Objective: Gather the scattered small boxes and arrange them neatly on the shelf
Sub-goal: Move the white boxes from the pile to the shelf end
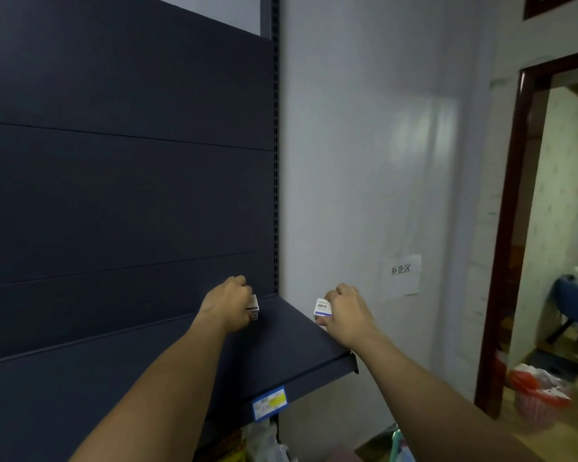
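A dark blue shelf point(281, 348) juts out from a dark back panel, and both my arms reach over it. My left hand point(229, 303) grips a small white box point(253, 308) near the shelf's back right corner; most of that box is hidden by the fingers. My right hand point(346, 311) grips a second small white box point(322, 307) with blue print, held just above the shelf's right edge. I cannot tell whether either box touches the shelf surface.
A price label point(269, 402) hangs on the shelf's front lip. A paper sign point(401, 274) is stuck on the white wall to the right. Further right, a doorway point(514, 228) opens to a room with a red basket point(538, 401). Bags lie under the shelf.
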A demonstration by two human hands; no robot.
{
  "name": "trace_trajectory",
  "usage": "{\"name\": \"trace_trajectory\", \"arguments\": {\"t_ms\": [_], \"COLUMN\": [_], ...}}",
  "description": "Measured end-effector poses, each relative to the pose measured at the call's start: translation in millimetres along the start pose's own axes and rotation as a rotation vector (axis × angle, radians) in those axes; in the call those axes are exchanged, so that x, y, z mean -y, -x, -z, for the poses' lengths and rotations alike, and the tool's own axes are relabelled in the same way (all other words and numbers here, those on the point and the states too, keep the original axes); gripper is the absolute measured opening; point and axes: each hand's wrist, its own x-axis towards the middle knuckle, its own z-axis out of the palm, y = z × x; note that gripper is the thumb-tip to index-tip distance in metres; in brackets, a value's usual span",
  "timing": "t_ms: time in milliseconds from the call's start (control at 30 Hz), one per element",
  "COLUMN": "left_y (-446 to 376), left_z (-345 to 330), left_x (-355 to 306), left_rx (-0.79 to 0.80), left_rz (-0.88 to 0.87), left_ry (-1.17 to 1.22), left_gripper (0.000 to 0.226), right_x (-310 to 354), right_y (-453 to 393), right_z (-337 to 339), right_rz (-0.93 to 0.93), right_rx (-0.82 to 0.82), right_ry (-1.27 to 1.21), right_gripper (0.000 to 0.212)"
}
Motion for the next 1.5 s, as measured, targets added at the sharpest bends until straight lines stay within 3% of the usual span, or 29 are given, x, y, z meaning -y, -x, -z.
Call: {"name": "trace_trajectory", "arguments": {"t_ms": [567, 867, 1033, 1233, 1500], "left_y": [-70.3, -40.5, -6.6, 15.2, 6.9], "left_z": [-32.8, -44.8, -66.4, -94.1, -104.7], "left_x": [36.3, 33.7, 22.3, 22.9, 26.6], "left_rx": [-0.019, -0.014, -0.151, -0.2, -0.205], "left_rz": [0.134, 0.211, 0.241, 0.279, 0.153], "left_ry": [-0.046, -0.054, -0.007, 0.011, 0.059], "left_gripper": [0.028, 0.033, 0.029, 0.033, 0.036], "right_x": [-5.5, 5.0, 21.7, 38.7, 41.6], "right_y": [-109.1, -125.4, -110.6, -99.6, -105.5], "right_z": [-62.1, -101.8, -129.2, -150.7, -162.3], "right_rz": [0.17, 0.376, 0.516, 0.606, 0.609], "right_rx": [0.017, 0.053, 0.042, 0.038, -0.003], "right_ry": [-0.117, -0.293, -0.426, -0.512, -0.535], "right_gripper": [0.04, 0.036, 0.041, 0.048, 0.047]}}
